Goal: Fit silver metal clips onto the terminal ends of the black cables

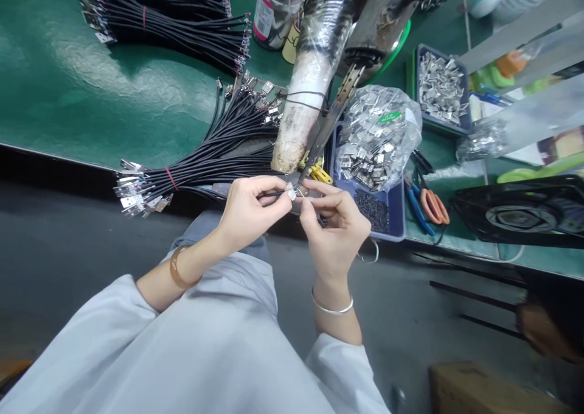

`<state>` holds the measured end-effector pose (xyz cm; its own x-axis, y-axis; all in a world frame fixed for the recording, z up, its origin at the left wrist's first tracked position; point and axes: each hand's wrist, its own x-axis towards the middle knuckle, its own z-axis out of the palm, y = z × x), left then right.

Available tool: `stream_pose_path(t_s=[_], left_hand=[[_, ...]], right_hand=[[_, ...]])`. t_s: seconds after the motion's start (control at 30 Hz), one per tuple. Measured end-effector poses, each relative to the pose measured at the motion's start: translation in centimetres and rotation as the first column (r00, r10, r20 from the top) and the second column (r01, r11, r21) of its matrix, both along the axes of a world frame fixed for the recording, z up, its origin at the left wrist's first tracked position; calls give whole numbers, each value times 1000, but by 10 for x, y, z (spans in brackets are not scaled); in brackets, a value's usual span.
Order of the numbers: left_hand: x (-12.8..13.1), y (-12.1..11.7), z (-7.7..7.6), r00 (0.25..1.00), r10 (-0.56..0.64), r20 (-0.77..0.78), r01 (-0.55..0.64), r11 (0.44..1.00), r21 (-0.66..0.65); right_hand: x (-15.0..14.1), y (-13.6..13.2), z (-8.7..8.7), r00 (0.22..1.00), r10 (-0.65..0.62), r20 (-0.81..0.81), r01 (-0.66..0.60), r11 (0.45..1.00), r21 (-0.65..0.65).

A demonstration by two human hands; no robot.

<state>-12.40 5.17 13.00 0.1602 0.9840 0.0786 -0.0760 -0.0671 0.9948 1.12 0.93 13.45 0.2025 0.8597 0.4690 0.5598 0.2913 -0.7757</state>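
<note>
From far away I watch the left hand (255,210) pinch a cable (272,194) beside its connector (291,191), at frame centre, probably to steady it. The right hand (335,222) has thumb and fingertips close; I cannot tell what they grip. Right of centre, the tray (396,210) seems placed for easy reach.

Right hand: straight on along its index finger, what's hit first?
Probably the whitish cable end pinched by the left hand, just beyond the right hand; depth is unclear, they may be touching.
</note>
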Motion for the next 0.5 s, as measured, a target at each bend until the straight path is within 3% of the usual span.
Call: stream_pose_path(t_s=[0.5], left_hand=[[0,6,6,1000,0,26,0,1000,-14]], right_hand=[[0,4,8,987,34,154,-50,993,103]])
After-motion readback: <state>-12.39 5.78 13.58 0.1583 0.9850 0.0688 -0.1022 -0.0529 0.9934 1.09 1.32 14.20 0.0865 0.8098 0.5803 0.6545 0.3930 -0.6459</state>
